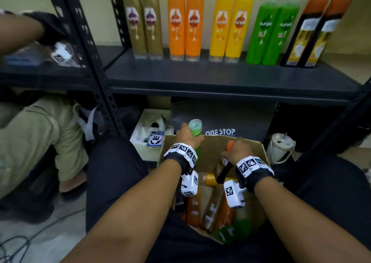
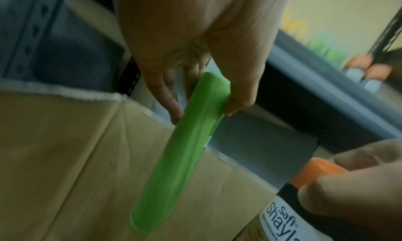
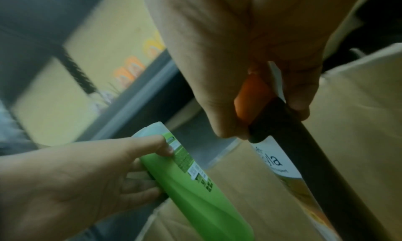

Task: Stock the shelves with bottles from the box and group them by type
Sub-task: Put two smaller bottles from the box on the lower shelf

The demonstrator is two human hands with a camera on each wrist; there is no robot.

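Note:
My left hand (image 1: 187, 137) grips a green bottle (image 1: 196, 131) near its clear cap, lifted over the far left corner of the cardboard box (image 1: 261, 148). In the left wrist view the green bottle (image 2: 185, 141) hangs down between my thumb and fingers (image 2: 172, 105). My right hand (image 1: 239, 150) grips a black bottle with an orange cap (image 1: 224, 171) at its top, over the box's right half; the black bottle (image 3: 289, 141) shows a white label. Several more bottles (image 1: 210, 208) lie inside the box. On the shelf (image 1: 220, 76) stand pairs of gold, orange, yellow, green and black bottles.
A second person in a green top (image 1: 30, 138) crouches at the left, their arm (image 1: 24, 30) reaching onto the neighbouring shelf. Below the shelf sit a dark "ONE STOP" bag (image 1: 220, 120), an open white box (image 1: 148, 130) and a small white bucket (image 1: 281, 146). Cables (image 1: 16, 242) lie on the floor.

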